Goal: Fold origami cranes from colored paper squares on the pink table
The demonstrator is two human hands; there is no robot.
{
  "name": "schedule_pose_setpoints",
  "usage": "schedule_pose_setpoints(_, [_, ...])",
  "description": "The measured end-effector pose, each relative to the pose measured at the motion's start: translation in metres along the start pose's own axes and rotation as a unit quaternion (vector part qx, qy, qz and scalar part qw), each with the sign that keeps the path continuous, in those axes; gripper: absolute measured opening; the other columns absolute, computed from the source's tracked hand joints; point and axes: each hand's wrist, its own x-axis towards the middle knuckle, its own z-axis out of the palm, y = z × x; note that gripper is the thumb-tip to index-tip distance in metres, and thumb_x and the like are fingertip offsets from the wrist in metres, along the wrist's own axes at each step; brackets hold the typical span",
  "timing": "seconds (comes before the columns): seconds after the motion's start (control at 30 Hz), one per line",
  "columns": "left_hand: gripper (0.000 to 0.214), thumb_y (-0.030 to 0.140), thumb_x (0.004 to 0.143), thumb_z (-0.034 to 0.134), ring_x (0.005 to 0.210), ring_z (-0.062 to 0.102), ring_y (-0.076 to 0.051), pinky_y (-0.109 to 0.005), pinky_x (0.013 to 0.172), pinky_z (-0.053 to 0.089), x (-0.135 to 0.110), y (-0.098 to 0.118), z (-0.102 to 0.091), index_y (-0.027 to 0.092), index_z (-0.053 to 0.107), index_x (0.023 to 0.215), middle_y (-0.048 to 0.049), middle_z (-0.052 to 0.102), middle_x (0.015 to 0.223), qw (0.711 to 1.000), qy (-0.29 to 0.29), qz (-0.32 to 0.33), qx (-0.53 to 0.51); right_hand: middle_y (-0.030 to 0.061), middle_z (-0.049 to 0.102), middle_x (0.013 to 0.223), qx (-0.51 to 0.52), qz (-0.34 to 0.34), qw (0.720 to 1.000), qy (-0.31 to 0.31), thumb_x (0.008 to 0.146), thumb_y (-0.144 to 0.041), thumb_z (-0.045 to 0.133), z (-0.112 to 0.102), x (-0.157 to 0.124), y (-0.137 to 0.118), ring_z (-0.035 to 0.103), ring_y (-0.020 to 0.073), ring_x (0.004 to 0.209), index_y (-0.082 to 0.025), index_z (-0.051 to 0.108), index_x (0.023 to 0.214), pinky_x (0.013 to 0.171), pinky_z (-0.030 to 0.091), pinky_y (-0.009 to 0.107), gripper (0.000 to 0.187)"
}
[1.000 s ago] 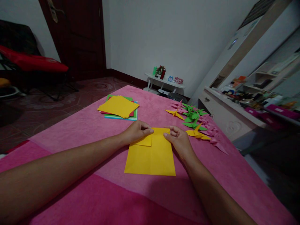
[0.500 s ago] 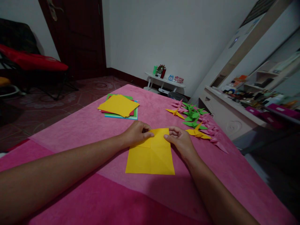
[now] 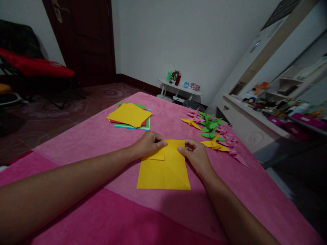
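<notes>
A yellow sheet of origami paper (image 3: pixel 166 173) lies on the pink cloth in front of me, with crease lines across it and a smaller folded flap at its upper left. My left hand (image 3: pixel 150 144) grips the paper's upper left part, thumb on top and fingers partly hidden behind. On the upper right edge, my right hand (image 3: pixel 195 153) pinches the sheet between thumb and curled fingers. To the right of that hand rests a yellow paper crane (image 3: pixel 216 144).
A stack of coloured paper (image 3: pixel 129 115) with yellow on top sits at the far left of the pink-covered table (image 3: pixel 84 136). Folded green cranes (image 3: pixel 209 126) and pink cranes (image 3: pixel 227 136) crowd the right edge. Beyond stands a cluttered dresser (image 3: pixel 255 119).
The right hand has shifted very slightly, its thumb a little further left on the sheet. Otherwise the paper and the left hand look nearly the same.
</notes>
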Motion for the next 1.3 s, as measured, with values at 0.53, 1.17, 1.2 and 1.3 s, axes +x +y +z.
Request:
schedule_pose_setpoints(0.53, [0.038, 0.036, 0.078, 0.052, 0.049, 0.024, -0.007, -0.024, 0.048, 0.013, 0.0, 0.0, -0.001, 0.016, 0.036, 0.05, 0.0047, 0.027, 0.052, 1.0, 0.01, 0.008, -0.003, -0.0003, 0.064, 0.064, 0.093, 0.087, 0.992, 0.0, 0.07, -0.036, 0.065, -0.015, 0.002, -0.005, 0.058, 0.0118, 0.047, -0.017, 0.053, 0.105, 0.044, 0.046, 0.022, 0.042])
schedule_pose_setpoints(1.17, [0.029, 0.035, 0.078, 0.053, 0.05, 0.031, -0.008, -0.022, 0.048, 0.017, 0.002, -0.008, -0.002, 0.012, 0.058, 0.06, 0.0036, 0.038, 0.053, 0.999, 0.042, -0.005, 0.014, -0.0007, 0.063, 0.065, 0.085, 0.088, 0.989, -0.083, 0.064, -0.034, 0.072, -0.015, -0.001, -0.01, 0.058, 0.0127, 0.054, -0.017, 0.053, 0.11, 0.051, 0.045, 0.023, 0.053])
schedule_pose_setpoints(1.2, [0.029, 0.035, 0.078, 0.053, 0.05, 0.031, -0.008, -0.022, 0.048, 0.017, 0.002, -0.008, -0.002, 0.012, 0.057, 0.059, 0.0038, 0.038, 0.052, 0.999, 0.04, -0.002, 0.019, 0.0002, 0.064, 0.067, 0.088, 0.083, 0.989, -0.086, 0.068, -0.035, 0.069, -0.017, -0.001, -0.01, 0.058, 0.0125, 0.053, -0.017, 0.052, 0.112, 0.05, 0.045, 0.023, 0.051])
schedule_pose_setpoints(1.3, [0.032, 0.034, 0.078, 0.053, 0.049, 0.031, -0.007, -0.023, 0.048, 0.016, 0.002, -0.008, -0.002, 0.013, 0.053, 0.055, 0.0043, 0.036, 0.051, 0.999, 0.034, 0.01, 0.031, 0.0022, 0.066, 0.076, 0.091, 0.05, 0.989, -0.11, 0.072, -0.03, 0.065, -0.024, -0.001, -0.008, 0.06, 0.0122, 0.058, -0.02, 0.05, 0.119, 0.056, 0.048, 0.025, 0.05])
